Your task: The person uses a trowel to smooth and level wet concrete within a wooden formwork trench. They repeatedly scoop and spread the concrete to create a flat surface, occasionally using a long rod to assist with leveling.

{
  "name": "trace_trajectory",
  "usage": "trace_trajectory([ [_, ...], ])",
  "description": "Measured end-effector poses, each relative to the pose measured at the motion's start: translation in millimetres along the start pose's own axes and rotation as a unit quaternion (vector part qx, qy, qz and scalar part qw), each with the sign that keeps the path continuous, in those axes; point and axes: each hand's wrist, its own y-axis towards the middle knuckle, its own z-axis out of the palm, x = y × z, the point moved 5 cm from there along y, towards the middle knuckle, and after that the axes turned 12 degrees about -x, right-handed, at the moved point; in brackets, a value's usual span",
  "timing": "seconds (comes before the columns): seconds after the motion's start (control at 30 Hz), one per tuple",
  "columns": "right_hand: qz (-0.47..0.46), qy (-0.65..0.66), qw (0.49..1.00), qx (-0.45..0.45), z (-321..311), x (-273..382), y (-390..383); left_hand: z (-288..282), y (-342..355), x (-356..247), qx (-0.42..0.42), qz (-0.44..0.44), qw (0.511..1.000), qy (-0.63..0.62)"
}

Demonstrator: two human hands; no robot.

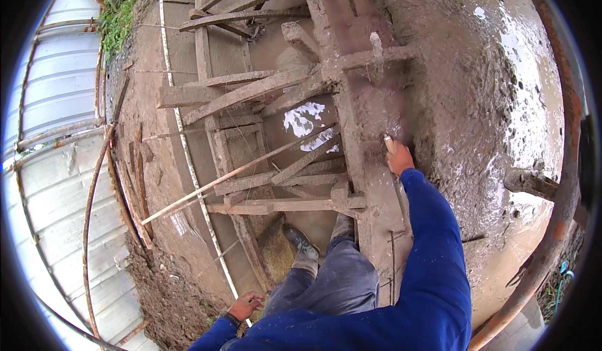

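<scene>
My right hand [399,158] reaches forward over the wet concrete strip [379,188]. Its fingers are wrapped around the pale handle of a trowel [389,144]. The trowel's blade is hard to make out against the shiny grey-brown mix. Down by my left thigh, my left hand [247,305] hangs with its fingers loosely bent and apart, holding nothing that I can see. A long white pole [197,191] passes close to that hand. Between the two arms, my boots stand in the formwork trench, beside mud-coated timber boards [285,205].
Cross braces [251,90] and a slim stick [241,174] span the trench. Puddled water lies below them. Wet mortar [476,119] spreads to the right, bordered by a rusty curved pipe [567,144]. Metal sheeting [69,225] stands at the left, near loose soil [172,288].
</scene>
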Motion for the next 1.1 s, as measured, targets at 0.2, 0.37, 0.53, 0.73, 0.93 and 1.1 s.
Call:
trace_trajectory([
  [0.2, -0.037, 0.010, 0.999, -0.010, 10.2, -19.8, -0.9, -3.3, 2.5, -1.2, -0.001, -0.029, 0.999, 0.033],
  [0.37, -0.008, 0.044, 0.999, 0.021, -8.7, -2.4, -3.4, -2.9, 6.3, -2.8, 0.002, 0.000, 1.000, 0.028],
  [0.53, -0.031, 0.031, 0.999, -0.012, -11.0, -3.4, -7.5, -7.7, 10.2, -5.8, 0.004, 0.012, 0.999, 0.029],
  [0.73, -0.021, 0.025, 0.999, -0.018, -21.3, 9.7, -14.4, -7.1, 10.8, -11.5, 0.011, 0.014, 0.999, 0.039],
  [0.93, -0.035, 0.041, 0.998, -0.015, -45.9, 25.0, -13.2, -1.1, 14.5, -21.3, 0.016, 0.040, 0.998, 0.035],
  [1.1, -0.056, -0.005, 0.998, -0.009, -79.4, 39.7, -24.2, 1.3, 11.0, -30.4, -0.004, 0.059, 0.997, 0.044],
])
